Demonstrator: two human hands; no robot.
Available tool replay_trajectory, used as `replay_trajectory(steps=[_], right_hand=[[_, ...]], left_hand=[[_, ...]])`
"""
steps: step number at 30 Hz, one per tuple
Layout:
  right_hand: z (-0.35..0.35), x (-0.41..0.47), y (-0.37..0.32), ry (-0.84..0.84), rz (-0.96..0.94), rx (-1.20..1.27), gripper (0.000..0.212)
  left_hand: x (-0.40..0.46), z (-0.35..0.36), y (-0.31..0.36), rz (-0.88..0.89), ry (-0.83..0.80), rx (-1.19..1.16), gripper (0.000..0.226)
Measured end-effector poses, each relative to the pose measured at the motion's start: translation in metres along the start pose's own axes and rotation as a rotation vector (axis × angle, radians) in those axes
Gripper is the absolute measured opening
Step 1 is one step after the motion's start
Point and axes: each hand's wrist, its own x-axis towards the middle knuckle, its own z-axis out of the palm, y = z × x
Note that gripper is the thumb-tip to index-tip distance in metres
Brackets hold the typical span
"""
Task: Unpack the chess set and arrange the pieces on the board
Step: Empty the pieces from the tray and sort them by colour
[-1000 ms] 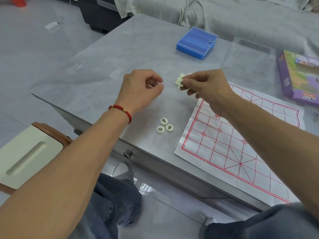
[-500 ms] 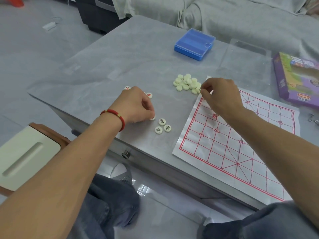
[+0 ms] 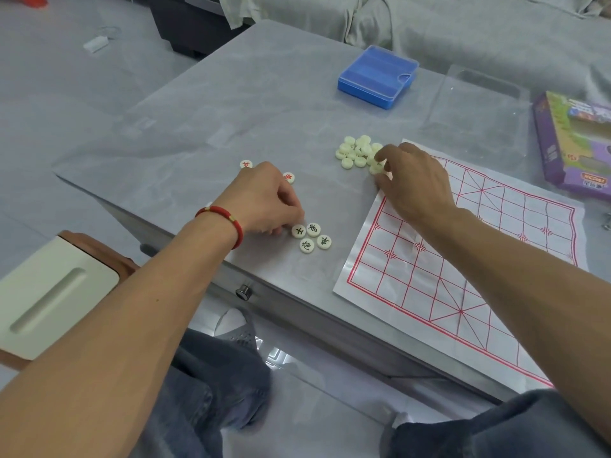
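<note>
we are early: the board holds no pieces. our left grip sets down a fourth black-marked disc; our right grip pinches into the pile just beyond it.

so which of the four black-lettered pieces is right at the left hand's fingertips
The upper-left piece of the black-lettered cluster. It sits right against the left hand, while the other three lie farther right, clear of the fingers.

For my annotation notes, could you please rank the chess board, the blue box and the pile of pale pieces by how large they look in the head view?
1. Chess board, clearly largest.
2. Blue box.
3. Pile of pale pieces, partly covered by the right hand. Box and pile look fairly close; the box lies farther away, so its lead is probably real.
</note>
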Motion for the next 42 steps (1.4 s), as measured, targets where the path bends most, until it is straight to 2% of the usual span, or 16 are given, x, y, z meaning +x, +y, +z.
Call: replay_trajectory(steps=[5, 8, 12, 14, 18, 20, 23, 26, 28, 30, 33, 35, 37, 39, 42], right_hand=[[0.003, 0.006, 0.008, -0.013, 0.177, 0.062, 0.031], [0.005, 0.007, 0.012, -0.045, 0.176, 0.045, 0.027], [-0.001, 0.005, 0.012, -0.005, 0.134, 0.051, 0.022], [-0.008, 0.0, 0.006, 0.038, 0.048, 0.059, 0.022], [-0.023, -0.021, -0.022, 0.013, -0.307, 0.185, 0.017], [-0.025, -0.026, -0.037, 0.018, -0.398, 0.23, 0.016], [-0.029, -0.022, -0.046, 0.083, -0.44, 0.245, 0.02], [-0.038, -0.023, -0.044, 0.01, -0.452, 0.333, 0.016], [-0.04, -0.025, -0.04, -0.102, -0.398, 0.411, 0.019], [-0.038, -0.026, -0.035, -0.162, -0.342, 0.394, 0.017], [-0.03, -0.019, -0.02, -0.083, -0.205, 0.284, 0.017], [-0.024, -0.015, -0.006, -0.008, -0.052, 0.242, 0.023], [-0.016, -0.015, 0.006, -0.035, 0.03, 0.158, 0.03], [-0.008, -0.018, 0.012, -0.103, -0.021, 0.052, 0.036], [-0.001, -0.019, 0.013, -0.078, -0.11, -0.026, 0.037]], left_hand=[[0.004, 0.006, -0.001, 0.004, 0.109, -0.054, 0.014], [0.008, 0.008, 0.0, -0.001, 0.157, -0.09, 0.014], [0.011, 0.008, 0.002, 0.007, 0.191, -0.081, 0.012], [0.012, 0.007, 0.004, 0.012, 0.2, -0.076, 0.012], [0.012, 0.011, 0.008, 0.042, 0.181, -0.107, 0.011], [0.013, 0.015, 0.014, 0.02, 0.092, -0.267, 0.014], [0.013, 0.014, 0.02, -0.053, -0.006, -0.627, 0.018], [0.012, 0.011, 0.019, -0.062, -0.008, -0.765, 0.007], [0.013, 0.012, 0.016, -0.051, -0.001, -0.694, 0.003], [0.016, 0.017, 0.014, -0.001, 0.016, -0.48, 0.005], [0.018, 0.022, 0.019, 0.138, 0.075, -0.092, 0.007], [0.017, 0.023, 0.023, 0.222, 0.055, 0.036, 0.009], [0.015, 0.024, 0.026, 0.28, 0.0, 0.124, 0.011], [0.015, 0.024, 0.026, 0.317, -0.035, 0.168, 0.013], [0.015, 0.024, 0.025, 0.358, -0.065, 0.197, 0.017]])
